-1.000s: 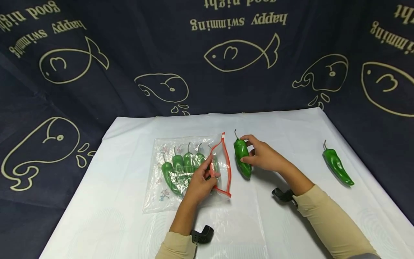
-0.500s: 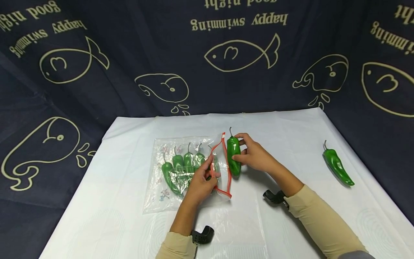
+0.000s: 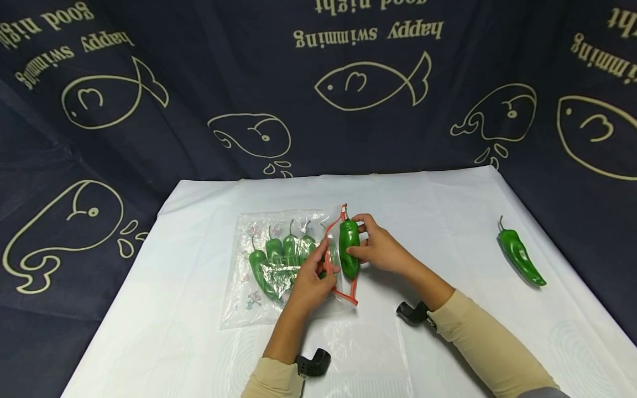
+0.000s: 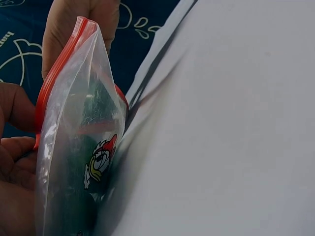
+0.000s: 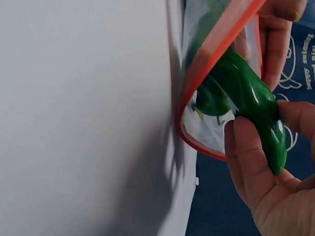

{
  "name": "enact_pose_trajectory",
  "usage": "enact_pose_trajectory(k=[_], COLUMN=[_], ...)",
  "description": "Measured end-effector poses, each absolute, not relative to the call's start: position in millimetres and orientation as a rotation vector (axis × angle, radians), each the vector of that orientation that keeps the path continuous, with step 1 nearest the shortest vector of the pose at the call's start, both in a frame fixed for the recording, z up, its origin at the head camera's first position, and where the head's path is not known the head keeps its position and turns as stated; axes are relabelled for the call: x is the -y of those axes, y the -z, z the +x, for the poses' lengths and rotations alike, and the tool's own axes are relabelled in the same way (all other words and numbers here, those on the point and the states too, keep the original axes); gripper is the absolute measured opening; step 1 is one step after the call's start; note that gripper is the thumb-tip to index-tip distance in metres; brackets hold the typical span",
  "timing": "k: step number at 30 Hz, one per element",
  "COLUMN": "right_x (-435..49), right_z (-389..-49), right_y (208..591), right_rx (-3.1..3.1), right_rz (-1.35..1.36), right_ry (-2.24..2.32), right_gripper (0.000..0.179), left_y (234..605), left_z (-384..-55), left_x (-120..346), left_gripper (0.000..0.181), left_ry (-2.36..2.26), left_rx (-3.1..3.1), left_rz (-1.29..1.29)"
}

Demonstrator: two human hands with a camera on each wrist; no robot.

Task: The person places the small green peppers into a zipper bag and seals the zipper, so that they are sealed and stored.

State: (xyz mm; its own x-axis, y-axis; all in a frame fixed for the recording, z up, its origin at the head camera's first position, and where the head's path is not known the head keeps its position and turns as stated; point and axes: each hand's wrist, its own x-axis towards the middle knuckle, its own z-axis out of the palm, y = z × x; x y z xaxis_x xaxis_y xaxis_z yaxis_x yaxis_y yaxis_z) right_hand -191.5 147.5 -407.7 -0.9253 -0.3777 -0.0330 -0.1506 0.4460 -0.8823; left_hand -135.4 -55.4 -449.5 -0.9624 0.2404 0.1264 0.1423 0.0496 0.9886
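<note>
A clear zip bag (image 3: 236, 307) with a red zip edge (image 4: 55, 78) lies on the white table, its mouth facing right and held apart. Several green chili peppers (image 3: 261, 273) show through its film. My left hand (image 3: 312, 282) grips the upper lip of the mouth, with fingers and thumb at the red edge. My right hand (image 3: 380, 249) pinches a glossy green chili pepper (image 3: 349, 249) between thumb and fingers. In the right wrist view that pepper is at the bag's opening, its wider part inside the red rim and its tip near my palm (image 5: 290, 211).
Another green chili pepper (image 3: 520, 257) lies alone on the right side of the white table (image 3: 448, 210). A dark cloth (image 3: 278, 61) with fish and whale drawings hangs behind and beside the table. Each wrist wears a black camera mount (image 3: 313, 363).
My right hand has carried the chili pepper leftward, from beside the bag to its red mouth. My left hand has kept its hold on the bag's edge.
</note>
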Motion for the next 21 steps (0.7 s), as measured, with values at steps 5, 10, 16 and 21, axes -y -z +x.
enact_pose_trajectory(k=[5, 10, 16, 21], right_x=[-145.0, -142.9, -141.0, -140.6], right_z=[-188.0, -184.5, -179.1, -176.7], right_y=[410.7, 414.3, 413.7, 412.3], right_rx=[-2.45, -2.431, -2.435, -2.457], right_rz=[-0.435, -0.438, -0.452, -0.468], right_ry=[1.481, 1.486, 1.488, 1.454], right_gripper=[0.069, 0.068, 0.066, 0.065], left_y=[450.0, 450.2, 449.9, 448.5], left_z=[-135.6, -135.5, -135.5, -134.2], left_x=[54.6, 55.4, 55.0, 54.1], left_gripper=[0.084, 0.085, 0.086, 0.086], left_ry=[-2.075, -2.066, -2.08, -2.068], left_rx=[-2.24, -2.24, -2.221, -2.254], left_rz=[0.405, 0.392, 0.36, 0.358])
